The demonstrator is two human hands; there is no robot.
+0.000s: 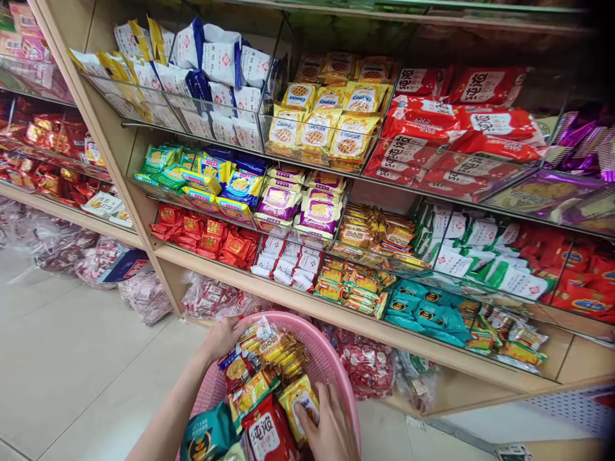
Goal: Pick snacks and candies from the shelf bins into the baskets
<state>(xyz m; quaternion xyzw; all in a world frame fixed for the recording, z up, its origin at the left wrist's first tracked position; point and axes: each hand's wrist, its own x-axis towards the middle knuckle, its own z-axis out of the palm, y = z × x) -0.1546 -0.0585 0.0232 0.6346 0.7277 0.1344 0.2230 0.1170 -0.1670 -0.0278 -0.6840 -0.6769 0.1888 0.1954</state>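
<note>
A pink plastic basket [331,342] full of wrapped snacks is in front of me at the bottom of the view. My left hand [225,338] grips its far left rim, fingertips partly hidden. Inside the basket, my right hand [331,422] holds a yellow cookie packet [298,404], thumb on its face and fingers along its right side. Around that packet lie a red biscuit packet [266,430], a teal packet [207,432], a yellow-green packet [254,394] and several small gold-brown packets [283,352].
A wooden shelf unit [269,288] with clear dividers rises beyond the basket, stocked with cookie packets [331,121], red packets [461,128] and white-and-blue packets [216,64]. Plastic bags of goods [368,368] sit under the lowest shelf. Pale floor tiles [86,358] show at left.
</note>
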